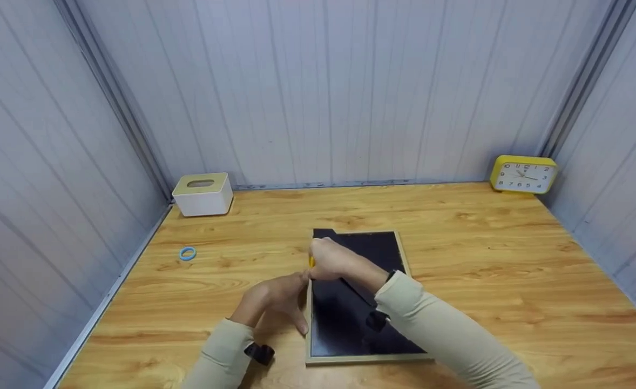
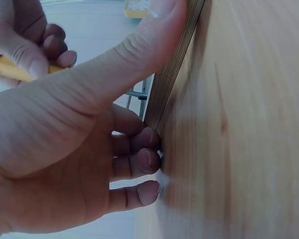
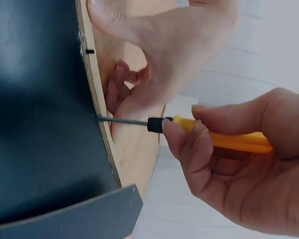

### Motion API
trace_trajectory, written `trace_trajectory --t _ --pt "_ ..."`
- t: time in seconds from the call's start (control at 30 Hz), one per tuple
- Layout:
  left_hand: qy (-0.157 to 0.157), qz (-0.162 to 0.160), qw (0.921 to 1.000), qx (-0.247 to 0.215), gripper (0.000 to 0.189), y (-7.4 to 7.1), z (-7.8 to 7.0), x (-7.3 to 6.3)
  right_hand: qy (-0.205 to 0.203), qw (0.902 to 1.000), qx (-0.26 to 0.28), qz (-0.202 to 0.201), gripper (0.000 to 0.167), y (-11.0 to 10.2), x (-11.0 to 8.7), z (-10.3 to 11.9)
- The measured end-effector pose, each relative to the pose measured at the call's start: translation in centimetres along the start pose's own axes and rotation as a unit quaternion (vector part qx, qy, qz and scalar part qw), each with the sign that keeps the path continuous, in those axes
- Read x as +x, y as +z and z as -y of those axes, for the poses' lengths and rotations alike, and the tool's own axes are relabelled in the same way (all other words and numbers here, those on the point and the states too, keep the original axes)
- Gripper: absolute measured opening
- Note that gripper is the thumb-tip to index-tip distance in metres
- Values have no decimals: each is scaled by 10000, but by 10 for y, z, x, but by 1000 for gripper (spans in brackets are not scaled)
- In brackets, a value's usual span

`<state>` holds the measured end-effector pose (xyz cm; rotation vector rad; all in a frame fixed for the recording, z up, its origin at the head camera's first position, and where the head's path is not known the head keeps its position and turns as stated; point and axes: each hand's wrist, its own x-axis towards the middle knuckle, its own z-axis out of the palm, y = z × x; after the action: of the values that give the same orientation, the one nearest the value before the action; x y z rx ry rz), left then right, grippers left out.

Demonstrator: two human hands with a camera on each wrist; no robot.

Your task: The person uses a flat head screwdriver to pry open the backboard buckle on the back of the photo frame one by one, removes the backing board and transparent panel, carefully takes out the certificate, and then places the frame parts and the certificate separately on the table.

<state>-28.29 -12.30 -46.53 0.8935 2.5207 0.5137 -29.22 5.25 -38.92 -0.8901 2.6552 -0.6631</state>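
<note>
We see a screwdriver with a yellow handle, black collar and thin metal shaft (image 3: 154, 124), its tip at the inner edge of the pale wooden rim of a flat rectangular black-backed frame (image 1: 350, 329); this is along the frame's left side; right hand (image 1: 331, 259) is clamped on the yellow handle, fingers curled round it; left hand (image 1: 279, 294) has thumb and fingers apart, thumb against the rim's outer side, the other fingers bent low beside it; a long black strip (image 3: 89, 216) stands out at a slant from the backing; all on a wood-grain table (image 1: 491, 259); further out, we note a small light-blue ring (image 1: 181, 254) on the left, a white box with a pale slotted lid (image 1: 202, 203) behind it, a yellow-cased clock with a white dial (image 1: 523, 175) far right; white panelled walls (image 1: 318, 92) surround the table.
</note>
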Motion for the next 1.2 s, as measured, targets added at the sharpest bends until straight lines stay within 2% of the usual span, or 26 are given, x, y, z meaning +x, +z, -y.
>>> trace_trajectory --t 0.13,0.23,0.37,0.43,0.53,0.6,0.7,0.83,0.93,1.1,1.2 --pt "160 -83 9998 81 121 1 0 1 -40 10000 -68 14 44 -2 -11 -16" --pt "204 -126 9997 21 123 0 1 -1 -103 9990 -387 200 52 -1 -20 -28" --pt "-8 -133 9999 68 134 -1 2 -3 -260 9957 -748 480 49 1 -31 -44" --pt "-120 -139 9997 171 135 -2 2 -3 -325 9963 -670 424 39 1 -38 -55" --pt "-168 -154 9996 182 135 -1 1 -3 -280 9991 -179 245 22 2 -51 -75" --pt "-176 -153 9996 162 135 0 0 -3 -183 9995 220 153 20 2 -61 -91" --pt "-247 -116 9995 154 135 1 0 -4 -57 9977 662 158 42 4 -78 -113" --pt "-370 -76 9991 190 135 1 -1 -5 253 9935 1086 231 102 4 -102 -135" --pt "-451 -44 9988 164 135 0 -1 -7 534 9899 1285 271 132 4 -115 -146" --pt "-451 -45 9989 147 137 0 -3 -6 868 9841 1509 353 135 6 -131 -156" --pt "-454 -32 9989 115 142 1 -3 -5 804 9840 1541 398 141 9 -141 -153"
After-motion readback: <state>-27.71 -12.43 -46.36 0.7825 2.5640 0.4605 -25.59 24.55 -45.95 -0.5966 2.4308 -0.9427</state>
